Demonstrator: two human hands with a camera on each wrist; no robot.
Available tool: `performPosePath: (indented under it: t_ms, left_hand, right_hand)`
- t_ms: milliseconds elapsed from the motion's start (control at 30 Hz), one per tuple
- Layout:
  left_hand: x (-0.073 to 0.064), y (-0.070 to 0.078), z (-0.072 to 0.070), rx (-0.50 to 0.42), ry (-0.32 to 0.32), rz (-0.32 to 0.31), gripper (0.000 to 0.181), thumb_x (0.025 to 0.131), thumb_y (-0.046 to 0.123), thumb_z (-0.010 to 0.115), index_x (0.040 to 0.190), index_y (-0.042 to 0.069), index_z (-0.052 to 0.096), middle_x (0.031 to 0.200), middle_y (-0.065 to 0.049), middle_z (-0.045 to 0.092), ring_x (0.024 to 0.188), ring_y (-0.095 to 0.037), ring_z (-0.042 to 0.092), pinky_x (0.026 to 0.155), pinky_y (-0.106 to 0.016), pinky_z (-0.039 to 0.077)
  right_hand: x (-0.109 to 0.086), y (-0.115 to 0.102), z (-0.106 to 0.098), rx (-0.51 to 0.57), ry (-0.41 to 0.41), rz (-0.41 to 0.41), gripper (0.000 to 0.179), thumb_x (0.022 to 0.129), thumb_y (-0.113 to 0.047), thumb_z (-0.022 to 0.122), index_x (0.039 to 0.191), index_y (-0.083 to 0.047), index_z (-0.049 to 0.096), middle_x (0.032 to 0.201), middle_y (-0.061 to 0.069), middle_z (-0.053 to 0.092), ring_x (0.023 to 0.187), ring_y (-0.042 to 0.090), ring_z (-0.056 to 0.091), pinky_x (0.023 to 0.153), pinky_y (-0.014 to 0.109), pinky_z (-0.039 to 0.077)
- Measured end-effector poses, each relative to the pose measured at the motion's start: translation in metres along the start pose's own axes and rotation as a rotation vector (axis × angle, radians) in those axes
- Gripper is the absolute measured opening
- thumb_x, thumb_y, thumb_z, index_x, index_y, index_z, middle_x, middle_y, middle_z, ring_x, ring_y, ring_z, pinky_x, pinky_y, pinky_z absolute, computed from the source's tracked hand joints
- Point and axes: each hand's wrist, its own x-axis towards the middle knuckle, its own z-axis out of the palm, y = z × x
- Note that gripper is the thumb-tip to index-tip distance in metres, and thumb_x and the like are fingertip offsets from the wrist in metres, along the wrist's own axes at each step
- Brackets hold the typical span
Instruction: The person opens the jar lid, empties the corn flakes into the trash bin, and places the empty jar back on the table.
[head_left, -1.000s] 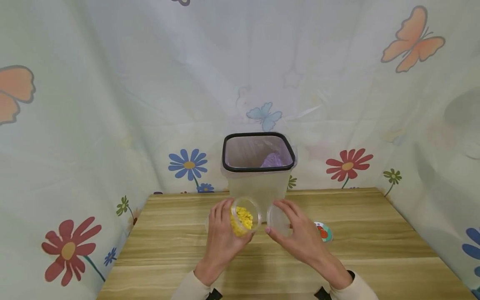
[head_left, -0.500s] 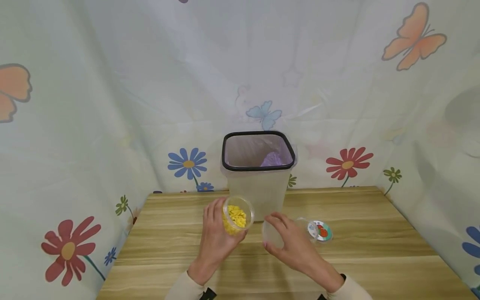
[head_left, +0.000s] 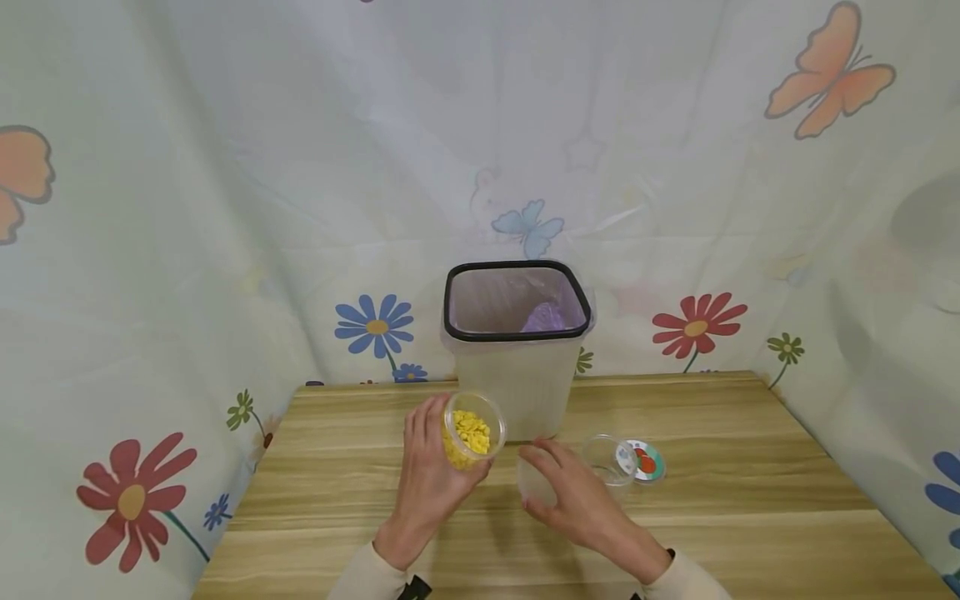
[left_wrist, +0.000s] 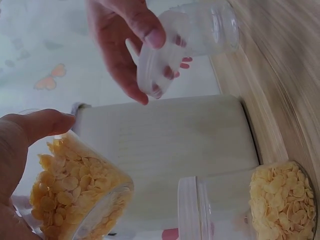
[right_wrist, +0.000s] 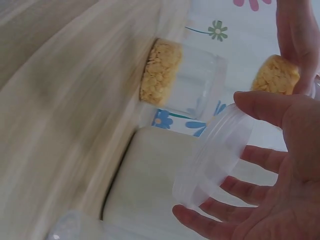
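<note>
**A Gap Between Two Grips**

My left hand [head_left: 435, 471] is wrapped round the clear, round-mouthed plastic jar of yellow flakes [head_left: 471, 432], fingers lying close together along one side and thumb on the other. I have it by the wall, which leaves the open mouth uncovered; it is off the table and tilted, and I'd judge the lean turns the opening inward while the flakes stay put.

My right hand [head_left: 577, 500] pinches the translucent white round lid [right_wrist: 215, 155] by its edge, thumb on one side of the rim and spread fingers on the other. Gripping it that way leaves its flat face largely free, and lid and jar are apart.

On the wood-grain table [head_left: 345, 500], a clear, empty-looking round jar [head_left: 609, 458] stands upright just beyond my right hand, beside a flat teal, white and red disc [head_left: 649, 462]. A second clear jar of flakes, capped in white [left_wrist: 282, 205], stands near my left hand; its broad base probably steadies it. The tall, pale bin with a black rim [head_left: 510, 375] is behind them, holding crumpled purple plastic [head_left: 546, 318].
</note>
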Motion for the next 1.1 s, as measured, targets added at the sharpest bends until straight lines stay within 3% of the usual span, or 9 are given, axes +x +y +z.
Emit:
performPosePath:
  t_ms: [367, 833, 1100]
  left_hand:
    - [0.0, -0.001, 0.001, -0.001, 0.012, 0.015, 0.099, 0.055, 0.038, 0.092, 0.138, 0.007, 0.046, 0.131, -0.009, 0.052, 0.118, -0.024, 0.047, 0.1, -0.041, 0.045]
    - [0.001, 0.001, 0.001, -0.001, -0.02, -0.012, 0.099, 0.057, 0.037, 0.092, 0.139, 0.007, 0.044, 0.133, -0.009, 0.051, 0.122, -0.024, 0.046, 0.103, -0.042, 0.045]
    - [0.001, 0.0, 0.001, 0.01, -0.003, -0.001, 0.101, 0.054, 0.036, 0.093, 0.138, 0.007, 0.044, 0.131, -0.01, 0.052, 0.119, -0.025, 0.047, 0.099, -0.043, 0.048]
  right_hand:
    - [-0.001, 0.008, 0.013, -0.032, -0.071, 0.007, 0.056, 0.078, -0.028, 0.081, 0.129, -0.015, 0.061, 0.136, 0.016, 0.056, 0.119, 0.04, 0.058, 0.09, 0.056, 0.052]
    - [-0.003, 0.027, 0.028, 0.012, -0.116, 0.001, 0.057, 0.077, -0.019, 0.082, 0.129, -0.013, 0.061, 0.137, 0.02, 0.054, 0.12, 0.044, 0.055, 0.095, 0.061, 0.048]
    - [-0.003, 0.034, 0.031, 0.002, -0.158, 0.009, 0.055, 0.076, -0.017, 0.082, 0.127, -0.01, 0.063, 0.136, 0.021, 0.054, 0.121, 0.045, 0.054, 0.089, 0.063, 0.049]
